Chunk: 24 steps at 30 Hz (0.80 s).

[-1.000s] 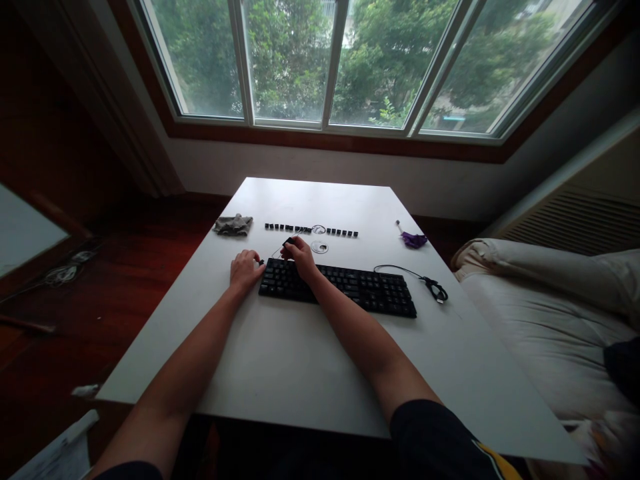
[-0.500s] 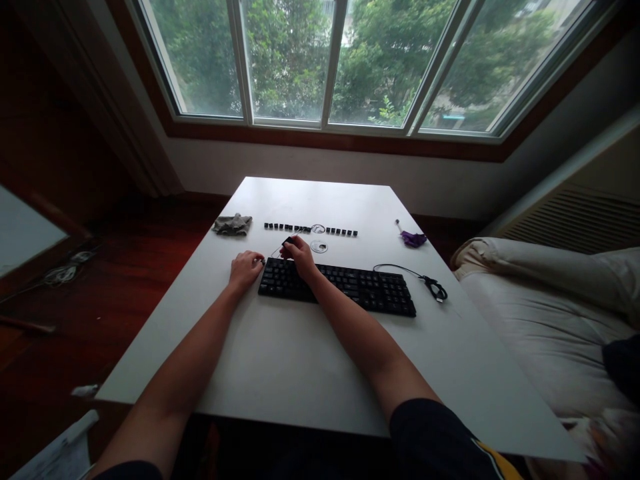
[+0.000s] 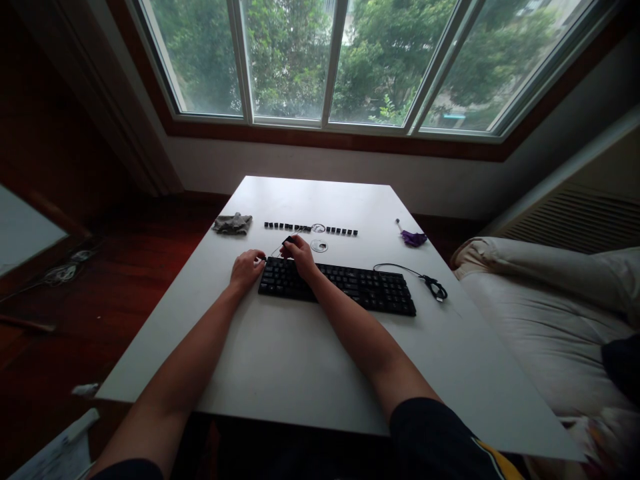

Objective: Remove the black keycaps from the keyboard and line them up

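A black keyboard (image 3: 350, 287) lies across the white table (image 3: 300, 360). My left hand (image 3: 246, 268) rests curled at the keyboard's left end, fingertips touching its corner. Over the keyboard's upper left keys my right hand (image 3: 300, 257) pinches a small black keycap puller with a thin wire loop (image 3: 287, 241). Behind the keyboard, several loose black keycaps (image 3: 310, 229) lie in a row.
A grey cloth (image 3: 233, 224) lies at the back left. A round ring-shaped object (image 3: 319, 246) sits behind the keyboard. A purple item (image 3: 413, 237) lies at the back right; the keyboard's coiled cable (image 3: 434, 287) is at its right end. A bed (image 3: 550, 300) adjoins the table's right side.
My left hand has slid slightly right, closer to the keyboard's corner. My right hand and the tool stay nearly where they were.
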Each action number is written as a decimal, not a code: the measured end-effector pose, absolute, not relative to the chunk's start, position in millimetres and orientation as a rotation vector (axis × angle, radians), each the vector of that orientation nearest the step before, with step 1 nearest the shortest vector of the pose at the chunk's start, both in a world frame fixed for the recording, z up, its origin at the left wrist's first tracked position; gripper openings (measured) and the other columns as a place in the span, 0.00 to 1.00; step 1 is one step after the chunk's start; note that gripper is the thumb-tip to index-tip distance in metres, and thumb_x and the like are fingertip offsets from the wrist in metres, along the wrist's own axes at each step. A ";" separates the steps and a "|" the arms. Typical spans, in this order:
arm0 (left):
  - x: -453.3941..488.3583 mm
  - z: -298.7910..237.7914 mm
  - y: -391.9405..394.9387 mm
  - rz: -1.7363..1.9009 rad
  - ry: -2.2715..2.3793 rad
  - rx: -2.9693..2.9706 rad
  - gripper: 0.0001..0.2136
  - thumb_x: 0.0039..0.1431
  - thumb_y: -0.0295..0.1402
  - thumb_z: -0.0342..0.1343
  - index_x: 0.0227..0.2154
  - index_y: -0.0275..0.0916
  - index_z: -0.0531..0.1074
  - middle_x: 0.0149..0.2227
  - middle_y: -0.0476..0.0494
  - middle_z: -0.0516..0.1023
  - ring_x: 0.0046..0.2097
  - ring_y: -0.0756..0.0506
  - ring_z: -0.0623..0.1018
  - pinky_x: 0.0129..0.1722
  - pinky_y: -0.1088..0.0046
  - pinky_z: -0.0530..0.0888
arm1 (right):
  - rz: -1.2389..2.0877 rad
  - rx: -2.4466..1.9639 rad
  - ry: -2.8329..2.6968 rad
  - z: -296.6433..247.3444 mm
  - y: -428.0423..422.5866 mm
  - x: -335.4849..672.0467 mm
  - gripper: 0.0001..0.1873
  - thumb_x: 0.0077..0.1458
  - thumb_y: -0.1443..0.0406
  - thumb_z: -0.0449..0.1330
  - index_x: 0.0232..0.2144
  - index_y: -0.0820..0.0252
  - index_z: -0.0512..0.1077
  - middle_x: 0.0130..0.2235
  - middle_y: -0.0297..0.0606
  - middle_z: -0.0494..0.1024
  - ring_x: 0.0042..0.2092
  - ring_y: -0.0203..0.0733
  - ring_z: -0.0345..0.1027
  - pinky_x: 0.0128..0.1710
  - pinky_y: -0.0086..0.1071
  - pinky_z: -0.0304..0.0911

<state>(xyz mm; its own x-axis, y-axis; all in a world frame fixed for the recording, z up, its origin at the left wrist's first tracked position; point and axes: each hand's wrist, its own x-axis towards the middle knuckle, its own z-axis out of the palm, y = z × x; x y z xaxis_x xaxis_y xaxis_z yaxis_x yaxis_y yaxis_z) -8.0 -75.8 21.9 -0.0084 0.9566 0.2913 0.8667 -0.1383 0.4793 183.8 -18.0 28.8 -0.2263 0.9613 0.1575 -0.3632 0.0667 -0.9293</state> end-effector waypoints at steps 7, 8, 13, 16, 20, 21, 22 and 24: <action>-9.6 19.6 -74.4 0.867 1.904 2.065 0.13 0.60 0.31 0.55 0.47 0.44 0.75 0.46 0.46 0.81 0.44 0.43 0.78 0.52 0.65 0.71 | 1.448 -0.730 -1.160 27.6 -17.1 182.8 0.15 0.50 0.56 0.65 0.34 0.57 0.67 0.28 0.32 0.77 0.26 0.35 0.71 0.29 0.29 0.67; -9.8 19.3 -74.1 0.851 1.921 2.065 0.13 0.59 0.32 0.55 0.47 0.44 0.76 0.45 0.46 0.81 0.45 0.43 0.78 0.52 0.64 0.71 | 1.448 -0.732 -1.160 27.4 -16.9 182.7 0.15 0.49 0.56 0.65 0.34 0.57 0.67 0.27 0.31 0.77 0.26 0.35 0.71 0.29 0.29 0.67; -10.8 18.0 -73.2 0.824 1.959 2.090 0.13 0.58 0.32 0.56 0.46 0.45 0.77 0.45 0.44 0.81 0.49 0.40 0.75 0.53 0.63 0.70 | 1.455 -0.725 -1.155 26.3 -16.0 183.1 0.15 0.49 0.56 0.65 0.34 0.57 0.67 0.27 0.32 0.77 0.27 0.36 0.71 0.28 0.30 0.67; -11.2 17.1 -72.8 0.828 1.957 2.090 0.14 0.57 0.31 0.56 0.46 0.45 0.76 0.47 0.45 0.80 0.50 0.40 0.75 0.53 0.63 0.70 | 1.454 -0.713 -1.157 26.3 -16.1 183.2 0.14 0.50 0.57 0.65 0.34 0.57 0.67 0.27 0.32 0.77 0.26 0.36 0.71 0.28 0.30 0.67; -11.4 16.7 -72.6 0.832 1.950 2.094 0.14 0.56 0.30 0.56 0.45 0.45 0.76 0.47 0.45 0.80 0.49 0.40 0.75 0.52 0.63 0.70 | 1.452 -0.729 -1.153 27.8 -16.9 182.9 0.14 0.49 0.57 0.65 0.34 0.57 0.67 0.26 0.31 0.77 0.26 0.36 0.71 0.28 0.29 0.66; -11.4 16.7 -72.6 0.829 1.950 2.094 0.14 0.56 0.30 0.56 0.45 0.45 0.76 0.47 0.45 0.80 0.49 0.40 0.75 0.52 0.63 0.70 | 1.453 -0.730 -1.152 28.2 -17.2 182.9 0.14 0.49 0.57 0.65 0.34 0.57 0.67 0.26 0.31 0.76 0.26 0.36 0.71 0.28 0.29 0.66; -11.4 16.8 -72.6 0.825 1.951 2.095 0.13 0.56 0.30 0.56 0.45 0.45 0.76 0.46 0.45 0.80 0.49 0.40 0.75 0.52 0.63 0.70 | 1.454 -0.729 -1.152 28.6 -17.4 182.9 0.14 0.49 0.57 0.65 0.34 0.57 0.67 0.26 0.31 0.76 0.26 0.36 0.71 0.28 0.29 0.66; -11.5 16.9 -72.7 0.822 1.951 2.095 0.13 0.56 0.31 0.56 0.44 0.45 0.77 0.43 0.45 0.80 0.48 0.40 0.75 0.51 0.63 0.70 | 1.455 -0.727 -1.152 28.8 -17.6 183.0 0.14 0.49 0.57 0.65 0.34 0.57 0.67 0.27 0.32 0.77 0.26 0.36 0.71 0.28 0.29 0.67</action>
<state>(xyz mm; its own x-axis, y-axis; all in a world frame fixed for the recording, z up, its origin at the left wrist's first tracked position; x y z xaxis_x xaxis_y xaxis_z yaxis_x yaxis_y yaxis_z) -11.5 -72.7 16.9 -0.0039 0.9603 0.2790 0.8706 -0.1340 0.4735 183.0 -17.6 28.8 -0.2218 0.9632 0.1517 -0.3685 0.0613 -0.9276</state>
